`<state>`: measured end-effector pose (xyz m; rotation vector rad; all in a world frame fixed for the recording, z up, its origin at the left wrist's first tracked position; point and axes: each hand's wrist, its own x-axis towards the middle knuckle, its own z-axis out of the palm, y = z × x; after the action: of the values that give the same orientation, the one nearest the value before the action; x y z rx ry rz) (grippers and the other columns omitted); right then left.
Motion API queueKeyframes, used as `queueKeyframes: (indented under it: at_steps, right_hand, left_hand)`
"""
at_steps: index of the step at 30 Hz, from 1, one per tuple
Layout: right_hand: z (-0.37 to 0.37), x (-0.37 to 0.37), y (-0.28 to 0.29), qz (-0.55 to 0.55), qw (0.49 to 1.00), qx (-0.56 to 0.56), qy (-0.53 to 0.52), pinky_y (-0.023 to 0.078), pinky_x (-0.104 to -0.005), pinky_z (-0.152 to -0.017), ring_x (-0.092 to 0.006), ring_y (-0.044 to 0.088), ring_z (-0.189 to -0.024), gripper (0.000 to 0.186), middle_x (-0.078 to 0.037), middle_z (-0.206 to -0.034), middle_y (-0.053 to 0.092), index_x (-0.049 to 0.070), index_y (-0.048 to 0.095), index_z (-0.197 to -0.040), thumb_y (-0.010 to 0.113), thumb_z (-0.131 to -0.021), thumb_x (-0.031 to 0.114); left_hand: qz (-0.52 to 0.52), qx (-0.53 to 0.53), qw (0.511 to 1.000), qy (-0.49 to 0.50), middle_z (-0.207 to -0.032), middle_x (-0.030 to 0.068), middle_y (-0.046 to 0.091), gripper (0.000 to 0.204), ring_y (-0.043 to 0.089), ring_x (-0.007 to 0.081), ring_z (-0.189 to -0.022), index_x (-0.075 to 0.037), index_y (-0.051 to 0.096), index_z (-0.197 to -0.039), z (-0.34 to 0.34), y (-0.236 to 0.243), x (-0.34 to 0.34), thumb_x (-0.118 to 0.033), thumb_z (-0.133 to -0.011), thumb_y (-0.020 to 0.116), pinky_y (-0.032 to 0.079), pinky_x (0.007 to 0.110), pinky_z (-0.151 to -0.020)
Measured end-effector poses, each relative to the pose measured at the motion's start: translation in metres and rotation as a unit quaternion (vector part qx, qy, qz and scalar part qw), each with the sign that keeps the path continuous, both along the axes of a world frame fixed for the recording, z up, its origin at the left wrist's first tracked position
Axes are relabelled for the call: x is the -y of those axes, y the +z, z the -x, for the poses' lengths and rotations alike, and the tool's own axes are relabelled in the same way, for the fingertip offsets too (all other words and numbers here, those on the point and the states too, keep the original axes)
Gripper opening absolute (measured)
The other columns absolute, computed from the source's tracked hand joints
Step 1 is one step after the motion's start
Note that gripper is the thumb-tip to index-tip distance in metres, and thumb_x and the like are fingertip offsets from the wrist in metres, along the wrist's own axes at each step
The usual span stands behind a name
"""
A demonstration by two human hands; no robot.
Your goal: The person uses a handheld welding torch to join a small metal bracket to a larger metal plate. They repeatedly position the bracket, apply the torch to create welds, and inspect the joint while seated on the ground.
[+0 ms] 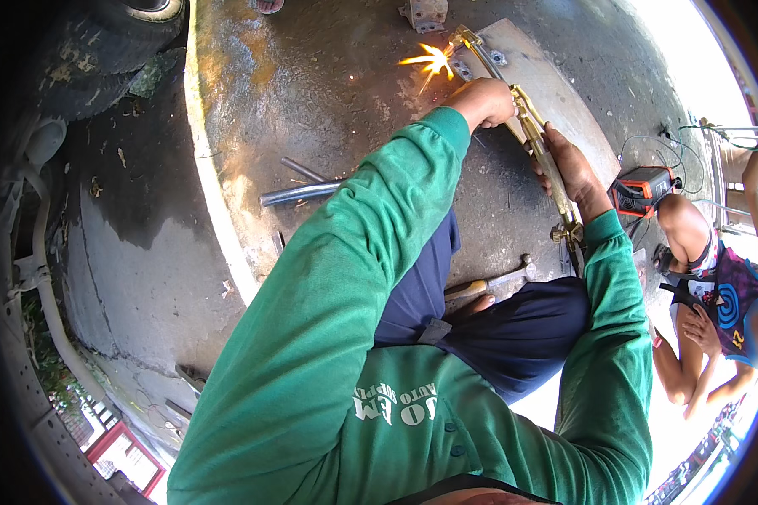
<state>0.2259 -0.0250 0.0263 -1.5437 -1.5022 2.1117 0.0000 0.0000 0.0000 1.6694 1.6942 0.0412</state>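
Right hand [574,171] is clamped around the torch [531,126], left hand [483,101] is curled at its front tubes, closure not discernible, and the torch head lies at the upper-left edge of the plate [556,93], sparks [434,61] just beside it.

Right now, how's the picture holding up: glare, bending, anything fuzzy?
Head view: the flame glares brightly; head view: the ground at upper right is washed out to white; head view: the pale strip bows near the dark rim; head view: the torch looks fairly sharp.
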Motion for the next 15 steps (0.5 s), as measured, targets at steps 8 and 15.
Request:
queueKeyframes:
  at_steps: [8, 15]
  right_hand:
    - [0.0042, 0.0052, 0.0031, 0.002, 1.0, -0.009, 0.0, 0.042, -0.0259, -0.037, -0.0101, 0.048, -0.043, 0.062, 0.001, -0.065, 0.053, 0.007, 0.06, -0.111, 0.027, -0.111, 0.059]
    - [0.0, 0.0024, 0.0001, -0.006, 1.0, -0.002, 0.005, 0.042, -0.0258, -0.037, -0.0101, 0.048, -0.043, 0.061, 0.0, -0.066, 0.054, 0.007, 0.06, -0.111, 0.028, -0.111, 0.059]
  left_hand:
    - [-0.012, -0.006, 1.0, -0.019, -0.087, 0.0197, 0.075, 0.03, 0.074, 0.0356, -0.079, -0.002, 0.079, -0.088, 0.0022, 0.0065, 0.0078, -0.026, -0.093, 0.063, 0.056, 0.048, -0.072]
    - [-0.007, 0.0, 1.0, -0.021, -0.085, 0.0204, 0.075, 0.023, 0.073, 0.0348, -0.077, -0.001, 0.078, -0.086, 0.0009, 0.0034, 0.005, -0.019, -0.089, 0.064, 0.055, 0.047, -0.07]
